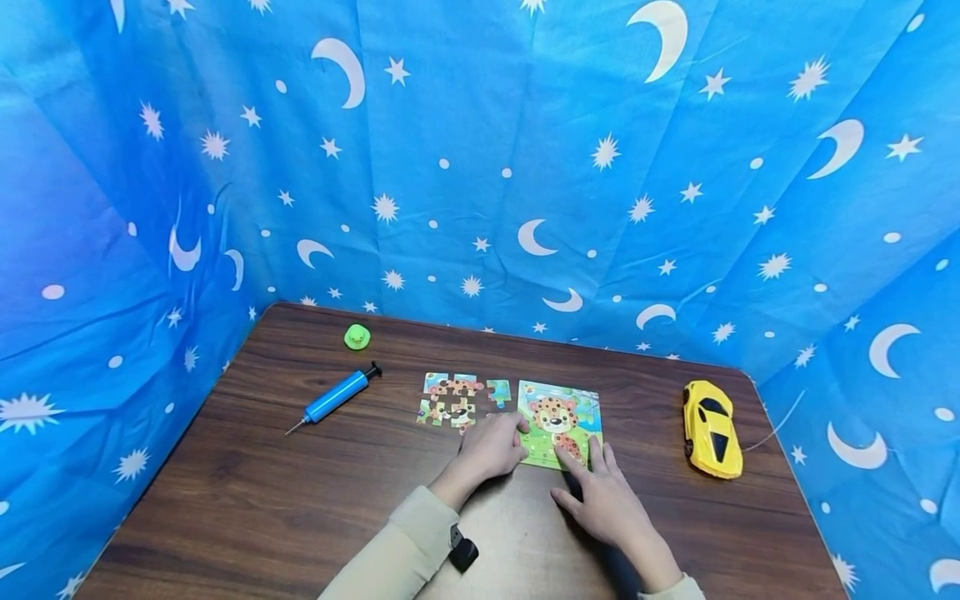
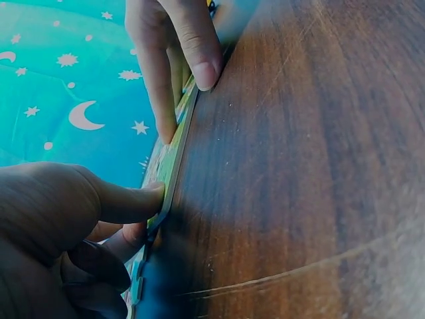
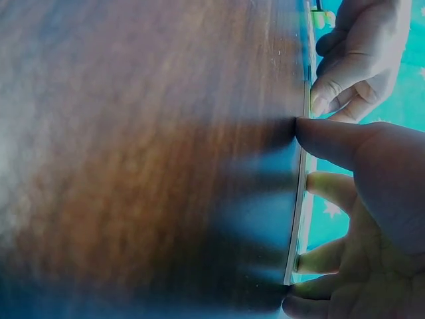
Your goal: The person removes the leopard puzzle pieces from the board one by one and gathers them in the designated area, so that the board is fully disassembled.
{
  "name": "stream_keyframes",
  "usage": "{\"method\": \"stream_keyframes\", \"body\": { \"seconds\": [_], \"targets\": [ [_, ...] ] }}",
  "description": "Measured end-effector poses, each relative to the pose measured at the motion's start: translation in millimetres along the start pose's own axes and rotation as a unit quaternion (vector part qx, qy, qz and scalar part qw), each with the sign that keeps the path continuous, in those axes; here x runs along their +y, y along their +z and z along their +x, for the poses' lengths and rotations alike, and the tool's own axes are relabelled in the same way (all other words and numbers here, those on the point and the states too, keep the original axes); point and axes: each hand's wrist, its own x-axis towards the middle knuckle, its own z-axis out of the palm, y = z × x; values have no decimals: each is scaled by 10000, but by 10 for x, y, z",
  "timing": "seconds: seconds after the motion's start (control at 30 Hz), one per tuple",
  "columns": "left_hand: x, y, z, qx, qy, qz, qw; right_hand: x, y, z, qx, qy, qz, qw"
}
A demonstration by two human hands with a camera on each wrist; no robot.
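Note:
A square puzzle board with a spotted leopard cub picture lies flat on the table. My left hand is at its near left corner, with the fingers curled and the thumb and forefinger pinching the edge. Spread over the board's near right part, my right hand rests its fairly straight fingertips on the picture, the thumb down at the near edge. Left of the board lie several joined puzzle pieces, and a separate blue-green piece sits between them and the board. Part of the lower pieces is hidden behind my left hand.
A blue hand pump with a thin needle lies to the left on the brown wooden table. Behind it stands a green toy duck. A yellow toy car is at the right. A blue star-and-moon cloth surrounds the table.

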Motion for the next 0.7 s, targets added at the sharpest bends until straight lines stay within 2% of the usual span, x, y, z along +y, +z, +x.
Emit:
{"method": "stream_keyframes", "body": {
  "seconds": [0.37, 0.7],
  "targets": [
    [32, -16, -33, 131, 86, -227, 9996, -12, -15, -2, -20, 52, -2, 10000],
    [42, -20, -69, 334, 95, -201, 9992, 0, -4, -8, 5, 28, -23, 10000]
  ]
}}
